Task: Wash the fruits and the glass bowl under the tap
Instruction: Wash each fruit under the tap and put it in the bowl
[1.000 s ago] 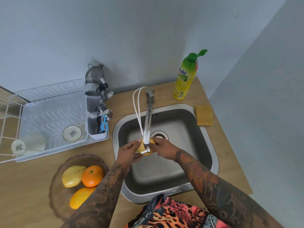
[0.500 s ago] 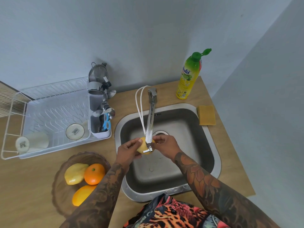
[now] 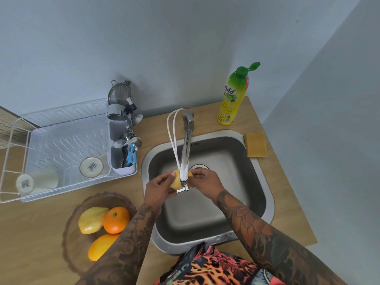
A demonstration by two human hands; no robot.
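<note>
Head view. Both my hands are over the square steel sink [image 3: 265, 194], under the end of the chrome tap spout [image 3: 186, 153]. My left hand [image 3: 159, 187] has its grip curled round the left side of a small yellow oval fruit [image 3: 176, 180]; thumb and fingers wrap it. My right hand [image 3: 205, 181] pinches the fruit's right end with curled fingertips. The spout crosses in front of the fruit and hides its middle, so I see only the two ends. I cannot tell whether water is running; no stream shows.

Key relation: the fruit lies between my two grips, directly beneath the spout outlet, long axis roughly left to right. Left hand carries more of it; right hand is better placed to rub or turn it.

On the wooden desk [image 3: 37, 229], near left, the brownish glass bowl [image 3: 71, 229] holds three more fruits: a pale yellow lumpy fruit [image 3: 92, 220], a round orange [image 3: 116, 220], and a yellow-orange oval fruit [image 3: 101, 246] nearest me. The bowl is just left of the sink and closest to my left arm.

My judgement: first fruit is in washing, three fruits and the bowl not yet done.

Far right: green-capped yellow dish soap bottle [image 3: 234, 97], yellow sponge [image 3: 256, 144]. Far left: white dish rack [image 3: 61, 149].
</note>
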